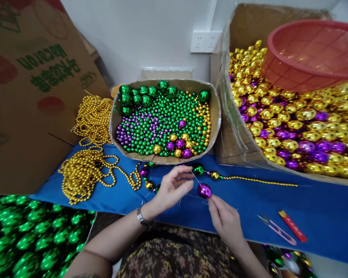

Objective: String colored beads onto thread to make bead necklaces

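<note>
My right hand [225, 218] pinches a large shiny purple bead [204, 190] from below with thumb and fingers. A thin pale strand [195, 176] runs from the bead up to the fingertips of my left hand [174, 187], which are closed on it; whether it is thread or a needle I cannot tell. Behind my hands lies a beaded string with a green bead [198, 168], a gold bead [214, 175] and a twisted gold tail [258, 180]. More strung beads, among them a gold one [149, 185], lie left of my left hand.
An open box [217, 127] holds small green, purple and gold beads. Gold bead chains [81, 173] lie left on the blue cloth [249, 204]. A big carton [240, 150] of gold and purple beads carries a red basket [310, 54]. Pink thread snips [278, 230] lie beside a red-yellow packet [292, 226].
</note>
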{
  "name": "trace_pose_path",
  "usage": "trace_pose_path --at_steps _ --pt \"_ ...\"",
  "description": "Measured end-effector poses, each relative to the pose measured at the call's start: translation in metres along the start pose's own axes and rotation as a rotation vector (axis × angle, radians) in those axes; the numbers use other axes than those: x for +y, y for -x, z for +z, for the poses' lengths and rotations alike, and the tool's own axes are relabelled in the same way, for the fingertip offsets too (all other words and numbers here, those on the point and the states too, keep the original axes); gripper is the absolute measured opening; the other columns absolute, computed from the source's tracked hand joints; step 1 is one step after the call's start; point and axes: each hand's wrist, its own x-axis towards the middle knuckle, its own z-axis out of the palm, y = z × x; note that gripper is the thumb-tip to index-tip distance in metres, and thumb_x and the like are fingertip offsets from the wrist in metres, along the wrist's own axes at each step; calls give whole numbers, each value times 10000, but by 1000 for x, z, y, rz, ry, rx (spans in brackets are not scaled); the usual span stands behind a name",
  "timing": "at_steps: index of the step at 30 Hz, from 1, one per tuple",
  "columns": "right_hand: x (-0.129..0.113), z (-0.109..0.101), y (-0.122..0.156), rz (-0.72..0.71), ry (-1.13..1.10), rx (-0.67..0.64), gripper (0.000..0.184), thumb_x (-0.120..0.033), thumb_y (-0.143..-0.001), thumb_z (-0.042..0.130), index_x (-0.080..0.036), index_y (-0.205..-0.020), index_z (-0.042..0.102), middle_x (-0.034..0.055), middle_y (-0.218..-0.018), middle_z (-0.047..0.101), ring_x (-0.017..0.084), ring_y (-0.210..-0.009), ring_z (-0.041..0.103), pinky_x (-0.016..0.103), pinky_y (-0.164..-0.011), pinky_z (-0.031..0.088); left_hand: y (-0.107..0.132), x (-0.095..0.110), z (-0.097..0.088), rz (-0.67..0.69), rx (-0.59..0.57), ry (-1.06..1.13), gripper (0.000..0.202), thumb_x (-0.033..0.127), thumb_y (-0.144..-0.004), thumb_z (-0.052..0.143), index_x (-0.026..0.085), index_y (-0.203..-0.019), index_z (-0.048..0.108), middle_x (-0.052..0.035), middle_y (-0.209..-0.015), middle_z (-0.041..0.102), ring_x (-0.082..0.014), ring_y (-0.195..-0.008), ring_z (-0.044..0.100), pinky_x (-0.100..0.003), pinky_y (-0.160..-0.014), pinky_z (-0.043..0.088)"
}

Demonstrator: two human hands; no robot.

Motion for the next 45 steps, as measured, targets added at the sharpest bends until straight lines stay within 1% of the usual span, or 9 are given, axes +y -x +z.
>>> trace_pose_path --at_steps 5,7,9,12,16,24,29,36,45 --pt "5 -3 0 24 -22 13 154 -188 -957 439 -178 -987 590 30 -728 659 145 -586 627 252 -585 473 -54 30 -56 312 122 -828 204 274 -876 563 154 -1024 635 -92 -976 680 -182 -858 637 -316 -787 516" --pt "5 -1 0 26 -36 16 149 -184 -955 443 -180 -979 590 27 -726 653 143 -584 621 250 -585 466 -82 39 -80 292 166 -1241 199 229 -883 525 146 -1018 645 -110 -1002 677 -225 -946 617 -366 -867 485" --pt "5 2 1 23 -49 18 146 -177 -952 445 -179 -984 588 32 -747 660 145 -605 628 247 -593 466 -106 44 -98 114 117 -1568 231 206 -874 510 139 -1047 648 -134 -1011 674 -263 -977 613 -390 -868 479" --pt "5 7 1 18 -56 9 148 -170 -954 438 -176 -987 582 43 -780 673 151 -646 644 250 -615 475 -129 45 -110 -42 28 -1729 219 182 -841 525 154 -1004 669 -130 -958 686 -279 -932 637 -385 -825 490" --pt "2 11 -2 17 -72 -8 155 -170 -960 420 -181 -963 575 37 -760 666 148 -636 640 249 -609 476 -135 40 -113 -29 -2 -1716 241 132 -812 519 155 -995 674 -129 -955 689 -278 -929 644 -375 -820 489" --pt "-1 16 -11 19 -72 -20 180 -187 -962 408 -191 -942 586 40 -758 675 156 -644 647 255 -612 488 -132 38 -123 5 -25 -1556 230 91 -748 566 170 -899 721 -93 -967 706 -253 -944 641 -335 -879 474" --pt "-2 19 -16 7 -62 -15 202 -198 -968 400 -188 -938 600 41 -755 684 157 -639 651 260 -609 495 -125 41 -121 44 77 -1387 207 116 -764 567 177 -899 712 -60 -901 720 -220 -869 661 -344 -849 509" --pt "-7 15 -27 10 -41 10 218 -212 -962 418 -183 -925 631 45 -763 703 157 -666 676 254 -636 516 -81 41 -73 -118 122 59 252 257 -744 712 137 -964 690 -67 -918 708 -155 -785 690 -274 -753 569" --pt "-7 15 -27 6 6 26 235 -223 -968 410 -175 -989 639 74 -815 726 169 -693 688 265 -669 536 -61 28 -51 -235 101 328 200 215 -753 734 127 -929 697 -65 -856 715 -127 -740 684 -221 -710 569"
